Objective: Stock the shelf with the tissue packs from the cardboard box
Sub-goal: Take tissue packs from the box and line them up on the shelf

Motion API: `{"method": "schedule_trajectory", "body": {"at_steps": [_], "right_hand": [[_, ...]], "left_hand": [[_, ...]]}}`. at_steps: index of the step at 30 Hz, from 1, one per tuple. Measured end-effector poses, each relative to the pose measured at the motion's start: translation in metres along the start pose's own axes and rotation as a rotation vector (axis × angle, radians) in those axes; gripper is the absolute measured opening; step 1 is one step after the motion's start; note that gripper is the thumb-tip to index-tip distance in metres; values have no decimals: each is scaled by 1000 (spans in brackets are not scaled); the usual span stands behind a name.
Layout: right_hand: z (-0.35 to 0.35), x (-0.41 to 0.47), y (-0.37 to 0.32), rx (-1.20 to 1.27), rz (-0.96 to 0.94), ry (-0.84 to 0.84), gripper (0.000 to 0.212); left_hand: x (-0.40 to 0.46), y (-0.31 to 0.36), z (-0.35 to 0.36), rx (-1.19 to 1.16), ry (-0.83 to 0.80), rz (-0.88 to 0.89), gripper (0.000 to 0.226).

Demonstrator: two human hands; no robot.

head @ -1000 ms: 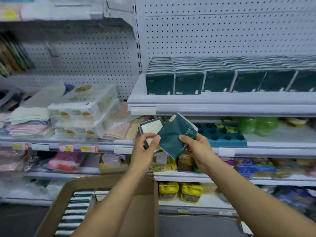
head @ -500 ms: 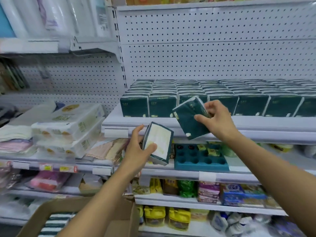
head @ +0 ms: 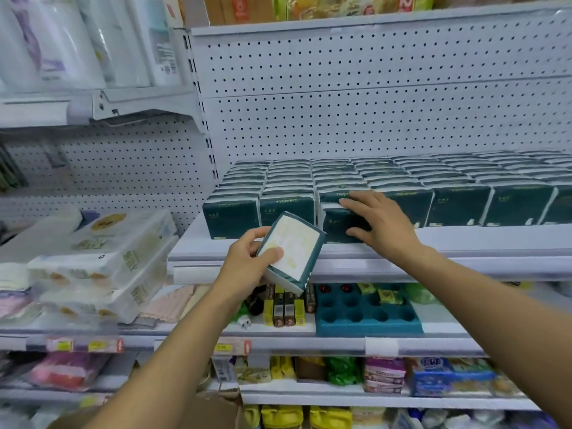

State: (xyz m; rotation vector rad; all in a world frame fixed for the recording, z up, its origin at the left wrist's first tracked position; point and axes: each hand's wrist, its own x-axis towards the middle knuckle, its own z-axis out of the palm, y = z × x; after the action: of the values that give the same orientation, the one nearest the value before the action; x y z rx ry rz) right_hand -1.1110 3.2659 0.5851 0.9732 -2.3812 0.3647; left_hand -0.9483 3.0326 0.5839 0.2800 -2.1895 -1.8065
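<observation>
Open air above the rows of tissue packs (head: 402,174) up to the next shelf board (head: 371,23), wide enough for a hand. Bare strip along the front edge of the shelf (head: 464,239), right of the right hand (head: 379,224). Small bare corner at the left end, left of the first pack. No gap between the rows. Left hand (head: 247,261) with its held pack (head: 291,249) before the front edge, partly blocking the approach there.

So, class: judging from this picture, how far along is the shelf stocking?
Done: rows of dark green tissue packs fill the white metal shelf. In hand: the right hand seats one pack in the front row; the left hand holds another green pack. Left: placing that one; the box's contents are hidden.
</observation>
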Motion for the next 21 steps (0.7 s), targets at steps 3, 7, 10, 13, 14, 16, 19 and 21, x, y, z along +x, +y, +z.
{"method": "schedule_trajectory", "body": {"at_steps": [3, 7, 10, 13, 14, 16, 19, 21], "right_hand": [[9, 7, 1, 40, 12, 45, 58], [20, 18, 1, -1, 9, 69, 52], [24, 25, 5, -22, 26, 48, 52], [23, 26, 4, -81, 39, 32, 59], [20, 24, 2, -105, 36, 46, 65], [12, 16, -4, -122, -26, 111, 79], [-4, -3, -23, -87, -283, 151, 83], [-7, -15, -38, -29, -404, 124, 67]], "left_hand": [[7, 0, -2, -36, -18, -26, 35], [11, -1, -4, -57, -47, -39, 36], [13, -1, -7, -64, -58, -45, 37], [13, -2, -9, -74, -63, -51, 37], [13, -2, -10, -82, -67, -54, 37], [13, -2, -10, -108, -85, -58, 36], [15, -2, -7, -157, -114, -61, 33], [17, -1, -1, -167, -118, -61, 29]]}}
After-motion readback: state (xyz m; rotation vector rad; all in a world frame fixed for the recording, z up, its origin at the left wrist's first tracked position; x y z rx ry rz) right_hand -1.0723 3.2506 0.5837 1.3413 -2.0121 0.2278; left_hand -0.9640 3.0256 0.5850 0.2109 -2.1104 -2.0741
